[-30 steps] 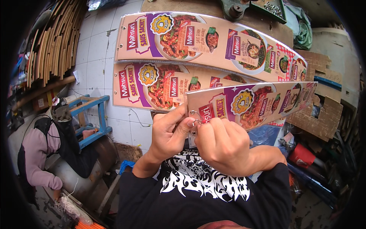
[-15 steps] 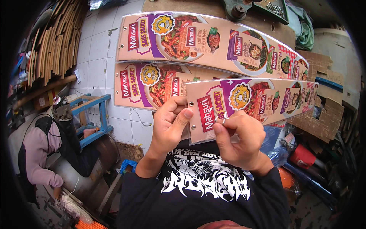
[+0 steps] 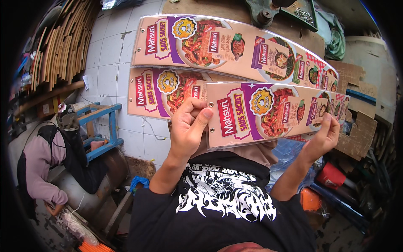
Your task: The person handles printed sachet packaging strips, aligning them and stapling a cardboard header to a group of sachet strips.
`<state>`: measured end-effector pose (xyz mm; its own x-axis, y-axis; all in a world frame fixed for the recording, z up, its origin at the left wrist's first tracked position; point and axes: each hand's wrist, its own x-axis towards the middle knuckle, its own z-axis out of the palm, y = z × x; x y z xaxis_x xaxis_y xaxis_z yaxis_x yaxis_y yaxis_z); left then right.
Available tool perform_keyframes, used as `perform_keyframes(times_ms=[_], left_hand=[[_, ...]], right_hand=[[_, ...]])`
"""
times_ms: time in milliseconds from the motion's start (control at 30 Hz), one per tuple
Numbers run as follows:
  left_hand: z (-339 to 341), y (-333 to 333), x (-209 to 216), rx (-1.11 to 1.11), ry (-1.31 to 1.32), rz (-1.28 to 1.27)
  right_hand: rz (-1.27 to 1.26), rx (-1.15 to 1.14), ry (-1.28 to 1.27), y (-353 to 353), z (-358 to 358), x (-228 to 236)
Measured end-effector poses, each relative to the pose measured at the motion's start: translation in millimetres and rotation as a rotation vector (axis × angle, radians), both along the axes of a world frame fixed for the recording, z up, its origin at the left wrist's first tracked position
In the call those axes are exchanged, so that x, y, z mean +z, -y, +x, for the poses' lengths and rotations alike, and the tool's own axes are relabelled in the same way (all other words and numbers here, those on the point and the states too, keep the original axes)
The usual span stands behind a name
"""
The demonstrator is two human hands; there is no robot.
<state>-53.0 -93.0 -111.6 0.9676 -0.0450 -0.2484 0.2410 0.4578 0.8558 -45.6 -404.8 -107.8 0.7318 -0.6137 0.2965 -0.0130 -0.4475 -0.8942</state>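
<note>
The step in hand looks to be one of holding a glossy printed strip (image 3: 235,126) out between both hands, its printed face up and its two metal eyelets (image 3: 212,129) at the left end. It is held over the person's lap, its far edge overlapping a second strip (image 3: 140,90); a third strip (image 3: 168,61) lies beyond that, near the counter's (image 3: 205,8) bare brown top. Any move from this pose seems to call for a light, even grip at both ends, since the strip looks thin enough to bow, and for lifting it clear of the second strip so that the edges do not catch.

The left hand (image 3: 187,130) pinches the left end beside the far eyelet: the thumb lies on top, the index finger is bent close to it, and the other fingers curl in. The left forearm rises steeply from the near side, wrist almost straight. The right hand (image 3: 321,140) is farther right, thumb and index finger closed on the strip towards its right end, the rest loosely bent; how far they reach behind the strip I cannot tell. The right forearm slants outward to the far right, well apart from the left, leaving the middle of the strip unsupported by either hand.
</note>
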Motion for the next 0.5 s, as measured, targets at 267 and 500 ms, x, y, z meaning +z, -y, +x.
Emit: perform_keyframes(times_ms=[267, 500], left_hand=[[4.6, -0.7, 3.0, 0.013, 0.068, 0.075], [11.7, 0.3, 10.6, 0.003, 0.113, 0.133]], right_hand=[[0.34, -0.742, 0.068, 130.4, -32.4, -65.2], [1.132, -0.472, 0.304, 170.7, -42.1, -71.9]])
